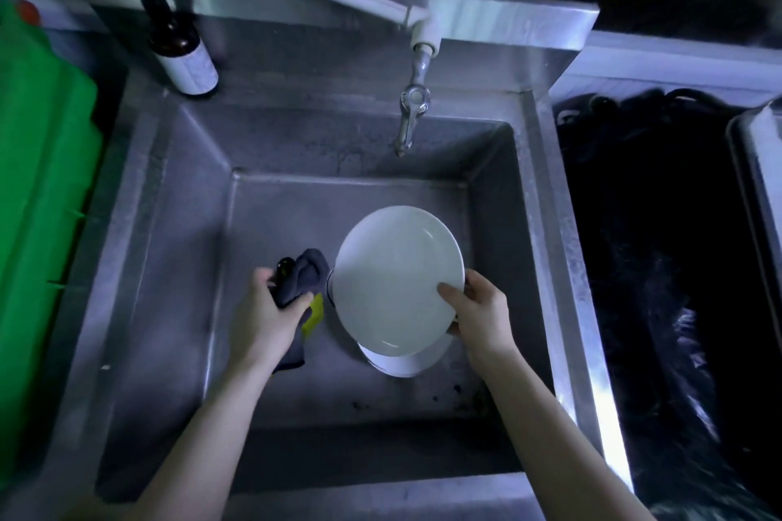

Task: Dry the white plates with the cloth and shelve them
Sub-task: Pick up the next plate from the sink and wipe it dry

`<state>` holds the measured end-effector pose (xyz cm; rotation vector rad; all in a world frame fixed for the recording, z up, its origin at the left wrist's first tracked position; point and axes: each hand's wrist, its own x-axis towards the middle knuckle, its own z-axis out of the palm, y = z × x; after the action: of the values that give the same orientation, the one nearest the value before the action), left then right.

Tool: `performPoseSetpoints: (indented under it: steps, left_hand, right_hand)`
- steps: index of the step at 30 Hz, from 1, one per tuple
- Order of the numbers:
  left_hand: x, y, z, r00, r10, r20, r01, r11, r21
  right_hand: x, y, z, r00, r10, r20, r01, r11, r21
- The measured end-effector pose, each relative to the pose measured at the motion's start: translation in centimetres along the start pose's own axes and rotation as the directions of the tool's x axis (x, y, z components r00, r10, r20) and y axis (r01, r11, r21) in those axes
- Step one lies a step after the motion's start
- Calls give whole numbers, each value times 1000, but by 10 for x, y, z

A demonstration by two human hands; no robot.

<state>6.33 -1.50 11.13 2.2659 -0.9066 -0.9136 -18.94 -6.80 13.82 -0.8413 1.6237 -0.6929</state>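
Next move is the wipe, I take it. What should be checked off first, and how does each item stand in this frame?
1. Right hand grips the top plate by its near rim, thumb on the face: ok.
2. Left hand holds the cloth, bunched: ok.
3. Cloth on the plate's face: not ok; it is beside the left edge.
4. Tap off, no stream showing: ok.
5. Plate held over the sink, above the white dish underneath: ok.
6. Wetness of the top plate: cannot tell.
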Motion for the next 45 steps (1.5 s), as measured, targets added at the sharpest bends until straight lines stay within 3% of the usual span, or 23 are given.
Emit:
performPoseSetpoints:
  steps: [8,10,12,14,17,18,20,22,25,28,32,35,39,41,45]
  left_hand:
    - [-30,58,-45,934,345,-89,-356,920,-165]
    - [-46,79,-53,886,464,16,-455,876,-161]
    - [-64,93,-54,781,580,232,-573,813,-107]
    - [-73,101,-55,683,641,351,-681,732,-11]
    - [-74,115,-68,700,682,211,-710,696,105]
    - [-75,119,-70,664,737,129,-743,629,230]
    - [-83,126,-67,508,860,40,-794,450,410]
    - [-96,133,-55,439,894,87,-854,384,352]
    - [-102,145,-38,467,861,202,-859,387,336]
    - [-86,158,-40,539,807,243,-813,423,400]
    - [-77,168,-58,578,807,118,-710,426,561]
    - [-94,167,-64,508,860,45,-746,413,523]
    - [-129,169,-49,335,917,217,-866,209,454]
    - [-129,182,-45,343,904,256,-870,202,451]
    - [-95,202,-60,458,854,245,-810,288,510]
  right_hand:
    - [-41,-35,9,998,-30,53,21,987,162]
    - [-50,-45,14,997,-28,65,14,977,215]
    - [-57,-55,17,996,-40,83,17,965,263]
    - [-62,-67,16,992,-82,98,49,952,301]
    - [-71,-83,7,985,-128,118,74,923,378]
    - [-73,-87,4,982,-139,128,76,912,404]
    - [-78,-93,0,976,-167,139,89,892,444]
    - [-84,-99,-3,968,-200,148,112,881,460]
    - [-92,-101,-6,951,-259,167,164,884,437]
    - [-97,-100,-13,952,-264,152,169,873,457]
    - [-98,-112,-30,948,-300,103,217,850,481]
    - [-99,-125,-38,939,-336,69,250,810,530]
    - [-102,-127,-29,940,-326,103,209,787,581]
    - [-104,-124,-21,935,-335,117,212,791,574]
    - [-104,-122,-22,919,-369,139,255,825,504]
